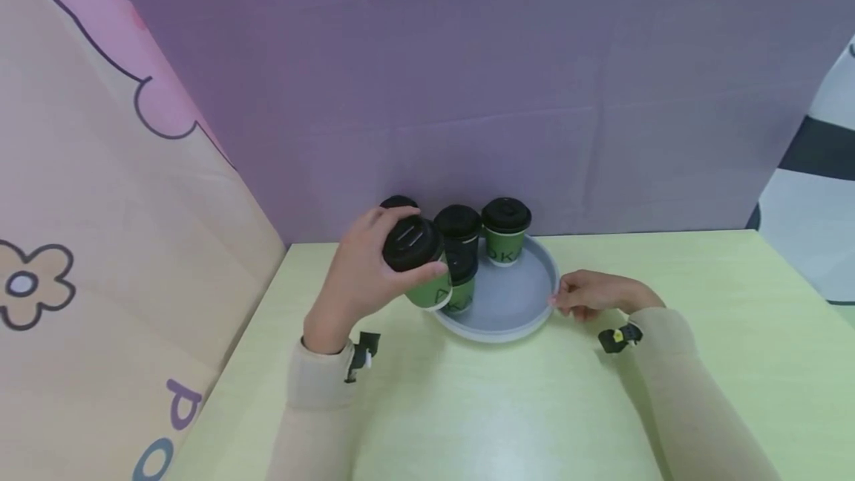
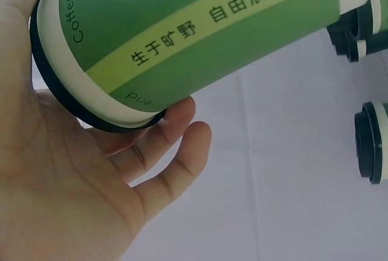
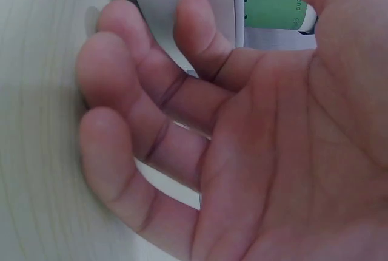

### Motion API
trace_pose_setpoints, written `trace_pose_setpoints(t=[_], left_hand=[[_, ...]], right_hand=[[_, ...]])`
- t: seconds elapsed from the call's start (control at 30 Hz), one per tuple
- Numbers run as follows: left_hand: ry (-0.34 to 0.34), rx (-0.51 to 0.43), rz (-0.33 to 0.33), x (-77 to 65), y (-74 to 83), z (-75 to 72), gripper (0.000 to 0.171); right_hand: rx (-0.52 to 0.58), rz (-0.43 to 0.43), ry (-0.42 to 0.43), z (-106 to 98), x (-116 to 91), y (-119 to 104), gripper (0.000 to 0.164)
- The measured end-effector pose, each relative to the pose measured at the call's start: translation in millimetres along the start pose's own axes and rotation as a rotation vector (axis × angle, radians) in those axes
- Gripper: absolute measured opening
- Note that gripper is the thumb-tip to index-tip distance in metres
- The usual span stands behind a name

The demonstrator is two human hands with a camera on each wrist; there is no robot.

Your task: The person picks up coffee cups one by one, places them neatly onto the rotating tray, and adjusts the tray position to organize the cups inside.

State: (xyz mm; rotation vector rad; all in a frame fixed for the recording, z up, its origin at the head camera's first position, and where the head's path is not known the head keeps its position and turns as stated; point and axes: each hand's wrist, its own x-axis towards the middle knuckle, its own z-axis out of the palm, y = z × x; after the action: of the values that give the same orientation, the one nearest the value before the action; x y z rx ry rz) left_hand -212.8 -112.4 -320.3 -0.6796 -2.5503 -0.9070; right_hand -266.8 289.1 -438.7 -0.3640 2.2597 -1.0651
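My left hand [image 1: 364, 262] grips a green paper coffee cup [image 1: 430, 292] around its black lid. The cup is slightly tilted and overlaps the left edge of a round grey tray [image 1: 510, 303] in the head view. Chinese lettering runs along a light band on that cup [image 2: 200, 30] in the left wrist view. At the tray's right rim, my right hand [image 1: 594, 292] pinches the edge with curled fingers. Its index finger [image 3: 195, 24] lies against the tray's outer wall [image 3: 212, 6]. Another lidded cup [image 1: 505, 240] stands upright at the tray's back.
Near the held cup, a shorter-looking green cup [image 1: 461, 292] stands on the tray's left side, with a black-lidded cup [image 1: 458, 221] behind it. One more black lid [image 1: 398, 201] shows behind my left fingers. A purple backdrop [image 1: 467, 95] rises at the table's [image 1: 467, 407] far edge.
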Motion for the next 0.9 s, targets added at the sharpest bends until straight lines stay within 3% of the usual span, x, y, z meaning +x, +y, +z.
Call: trace_pose_setpoints(t=[0.2, 0.3, 0.53, 0.63, 0.9], left_hand=[[-0.009, -0.002, 0.039, 1.1, 3.6, 6.9, 0.081], [-0.018, 0.002, 0.043, 1.7, 5.6, 8.3, 0.081], [-0.036, 0.025, 0.080, 2.6, 10.1, 13.9, 0.083], [-0.042, 0.028, 0.084, 1.6, 12.1, 16.1, 0.083], [-0.025, 0.017, 0.140, 1.8, 17.4, 21.4, 0.083]], right_hand=[[-0.015, 0.026, 0.009, 2, 2, -3, 0.034], [-0.032, 0.041, 0.052, 2, 4, -2, 0.038], [-0.091, 0.023, 0.328, -1, 15, 0, 0.051], [-0.121, 0.029, 0.403, 2, 21, -1, 0.050], [-0.118, 0.027, 0.419, 7, 27, -3, 0.041]])
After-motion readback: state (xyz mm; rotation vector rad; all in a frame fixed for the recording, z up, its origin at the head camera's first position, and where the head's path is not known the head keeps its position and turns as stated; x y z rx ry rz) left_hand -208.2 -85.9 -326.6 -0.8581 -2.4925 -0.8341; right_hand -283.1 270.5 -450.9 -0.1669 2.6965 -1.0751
